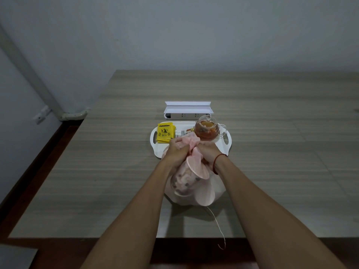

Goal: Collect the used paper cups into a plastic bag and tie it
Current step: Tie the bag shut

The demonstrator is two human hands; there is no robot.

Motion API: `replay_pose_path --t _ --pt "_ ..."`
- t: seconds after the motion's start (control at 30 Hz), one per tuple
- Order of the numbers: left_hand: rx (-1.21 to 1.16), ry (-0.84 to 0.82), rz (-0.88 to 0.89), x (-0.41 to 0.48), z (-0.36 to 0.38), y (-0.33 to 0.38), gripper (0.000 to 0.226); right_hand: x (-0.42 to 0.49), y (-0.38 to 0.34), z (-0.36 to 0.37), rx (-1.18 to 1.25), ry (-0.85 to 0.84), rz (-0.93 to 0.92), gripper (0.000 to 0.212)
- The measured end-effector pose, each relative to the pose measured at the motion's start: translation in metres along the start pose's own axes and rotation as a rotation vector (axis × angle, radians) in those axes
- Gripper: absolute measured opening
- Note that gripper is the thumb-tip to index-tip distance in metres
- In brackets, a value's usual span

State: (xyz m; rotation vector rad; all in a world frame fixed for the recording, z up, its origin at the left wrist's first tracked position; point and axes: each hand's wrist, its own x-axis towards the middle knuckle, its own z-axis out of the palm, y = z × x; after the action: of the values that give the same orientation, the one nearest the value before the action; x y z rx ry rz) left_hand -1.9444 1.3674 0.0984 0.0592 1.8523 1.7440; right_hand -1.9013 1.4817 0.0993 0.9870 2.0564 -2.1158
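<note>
Pink plastic bag (194, 183) with paper cups (184, 179) sits on table (97, 171); left hand (177, 152) and right hand (209, 154) both grip its gathered neck above the bulge.

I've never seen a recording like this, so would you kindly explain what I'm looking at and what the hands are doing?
There is no machine: a camera worn on a person's head looks down at their bare arms. The left hand and right hand both grip the gathered top of a pink plastic bag resting on the table, with paper cups showing through it. Behind sits a white tray holding a glass teapot of tea and yellow tea sachets, then a power strip.
</note>
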Motion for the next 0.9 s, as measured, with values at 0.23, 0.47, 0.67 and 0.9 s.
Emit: replay_pose_path --t 0.23,0.47,0.67,0.9 --pt "0.077 -0.004 0.002 0.0 -0.005 0.004 0.026 -0.002 0.004 -0.002 0.08 -0.159 -0.01 0.017" --pt "-0.01 0.177 0.22 -0.001 0.007 -0.002 0.028 -0.001 0.008 0.006 0.09 0.068 -0.107 0.035" --pt "-0.038 0.034 0.152 -0.011 0.001 0.002 0.023 0.0 -0.001 0.002 0.072 0.12 -0.135 0.041" --pt "-0.106 -0.164 -0.033 -0.011 -0.017 0.014 0.016 -0.001 0.001 -0.002 -0.052 0.078 -0.221 0.046"
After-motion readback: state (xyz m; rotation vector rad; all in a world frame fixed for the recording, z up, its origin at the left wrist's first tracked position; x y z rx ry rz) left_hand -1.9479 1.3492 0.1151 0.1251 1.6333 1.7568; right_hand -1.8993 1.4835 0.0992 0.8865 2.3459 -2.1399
